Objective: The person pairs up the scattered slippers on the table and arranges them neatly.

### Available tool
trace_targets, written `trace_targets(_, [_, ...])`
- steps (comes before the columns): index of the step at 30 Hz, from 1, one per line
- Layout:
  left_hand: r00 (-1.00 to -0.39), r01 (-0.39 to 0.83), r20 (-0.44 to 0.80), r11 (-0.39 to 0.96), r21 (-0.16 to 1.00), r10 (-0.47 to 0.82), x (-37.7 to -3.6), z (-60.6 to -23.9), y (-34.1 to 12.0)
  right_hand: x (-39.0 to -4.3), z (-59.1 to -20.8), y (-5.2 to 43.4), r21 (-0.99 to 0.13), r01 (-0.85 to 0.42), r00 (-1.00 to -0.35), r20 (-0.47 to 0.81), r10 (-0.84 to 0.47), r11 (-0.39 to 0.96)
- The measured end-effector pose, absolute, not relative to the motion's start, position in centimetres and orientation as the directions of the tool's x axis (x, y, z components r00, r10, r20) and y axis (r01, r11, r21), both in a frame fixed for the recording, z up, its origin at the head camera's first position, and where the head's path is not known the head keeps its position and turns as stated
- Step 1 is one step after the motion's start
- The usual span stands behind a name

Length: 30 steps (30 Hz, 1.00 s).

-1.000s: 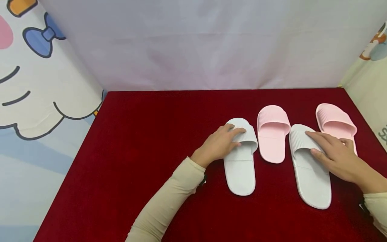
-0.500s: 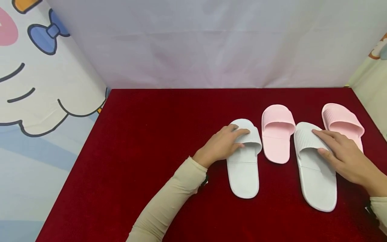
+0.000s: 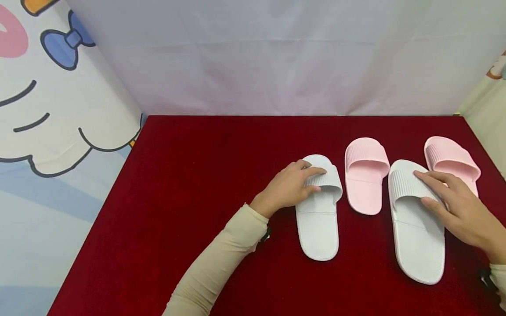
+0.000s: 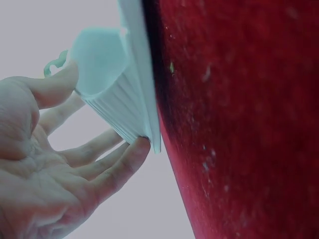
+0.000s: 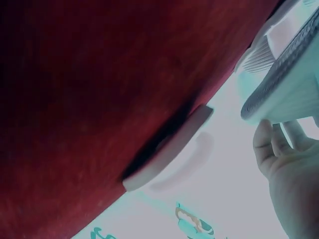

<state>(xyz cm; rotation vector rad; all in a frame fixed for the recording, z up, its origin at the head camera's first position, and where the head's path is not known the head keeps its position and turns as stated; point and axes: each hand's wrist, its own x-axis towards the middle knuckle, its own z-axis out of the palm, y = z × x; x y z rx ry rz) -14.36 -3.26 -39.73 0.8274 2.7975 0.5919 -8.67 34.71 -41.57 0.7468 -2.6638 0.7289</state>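
Flanking the left pink slipper (image 3: 365, 188), the left white slipper (image 3: 317, 232) and right white slipper (image 3: 419, 250) should handle light, bendy; left hand (image 3: 286, 188) and right hand (image 3: 462, 208), fingers spread, pinch the 2 straps (image 3: 405, 185), sensibly.

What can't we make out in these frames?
Head: heel of the right pink slipper, hidden by the right hand.
Head: right sleeve, cut off at the right edge.
Left wrist: heel of the left white slipper, cut off at the top.
Right wrist: much of the right white slipper, beyond the right edge.
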Motion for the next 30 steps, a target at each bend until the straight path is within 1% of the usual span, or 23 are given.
trace_targets(8, [-0.826,0.501,-0.025,0.752,0.428,0.564,-13.9,-39.3,-4.0,-8.4,-40.8,33.0,-0.382,-0.59,-0.798,0.408,-0.443,0.711])
trace_targets(19, [-0.814,0.53,0.01,0.735,0.423,0.581,-13.3,-39.2,-5.2,-8.7,-40.1,29.2,-0.335,-0.619,-0.78,0.366,-0.507,0.71])
trace_targets(30, [-0.82,0.521,-0.003,0.749,0.409,0.572,-12.3,-39.3,-6.6,-9.7,-40.3,25.4,-0.27,-0.67,-0.74,0.317,-0.594,0.691])
